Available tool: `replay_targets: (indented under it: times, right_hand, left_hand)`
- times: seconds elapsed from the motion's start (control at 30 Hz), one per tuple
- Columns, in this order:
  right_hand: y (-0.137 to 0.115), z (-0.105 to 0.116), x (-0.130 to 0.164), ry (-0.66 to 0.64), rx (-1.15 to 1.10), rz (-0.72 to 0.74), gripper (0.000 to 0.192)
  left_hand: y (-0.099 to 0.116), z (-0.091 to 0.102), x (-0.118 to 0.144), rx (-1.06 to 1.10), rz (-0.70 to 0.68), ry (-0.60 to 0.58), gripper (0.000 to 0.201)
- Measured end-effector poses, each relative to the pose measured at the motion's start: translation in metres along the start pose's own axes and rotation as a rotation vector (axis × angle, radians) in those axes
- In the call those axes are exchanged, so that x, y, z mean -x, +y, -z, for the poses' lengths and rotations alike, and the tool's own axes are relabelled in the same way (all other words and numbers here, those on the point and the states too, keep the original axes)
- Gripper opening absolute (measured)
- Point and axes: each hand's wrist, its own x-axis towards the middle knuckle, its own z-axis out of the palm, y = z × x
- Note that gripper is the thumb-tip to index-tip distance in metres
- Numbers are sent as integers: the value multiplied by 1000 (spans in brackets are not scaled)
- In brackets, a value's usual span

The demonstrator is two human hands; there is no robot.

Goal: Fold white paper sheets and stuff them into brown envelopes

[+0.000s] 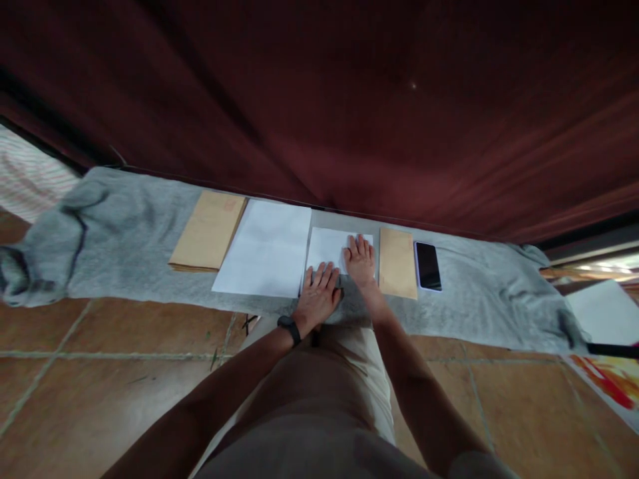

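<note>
A small white sheet of paper (pixel 327 243), perhaps folded, lies in front of me on the grey cloth. My left hand (pixel 319 296), with a dark watch (pixel 289 326) on its wrist, rests flat at the sheet's near left edge, fingers stretched out. On the sheet's right part my right hand (pixel 359 259) lies flat, fingers apart. Left of the sheet is a larger stack of white paper (pixel 267 246), then a pile of brown envelopes (pixel 208 229). One brown envelope (pixel 397 263) sits just to the right of my right hand.
A phone (pixel 428 266) with a dark screen lies beyond the single envelope. The grey cloth (pixel 130 246) covers a narrow surface along a dark red upright panel (pixel 339 113). Below are brown floor tiles (pixel 150 379). At the far right is a pale board (pixel 604 313).
</note>
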Motion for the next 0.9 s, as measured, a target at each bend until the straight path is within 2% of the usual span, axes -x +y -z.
replay_targets:
  times: [0.2, 0.47, 0.77, 0.9]
  right_hand:
    - [-3, 13, 41, -25, -3, 46, 52]
    - [-9, 25, 85, -51, 18, 0, 53]
    - [-11, 29, 100, -33, 5, -27, 53]
    - [-12, 28, 99, -22, -12, -41, 53]
  left_hand:
    - [1, -1, 1, 9, -4, 5, 58]
    - [1, -2, 1, -9, -2, -11, 58]
    - [2, 2, 0, -25, 2, -3, 54]
    - [2, 2, -13, -27, 2, 27, 53]
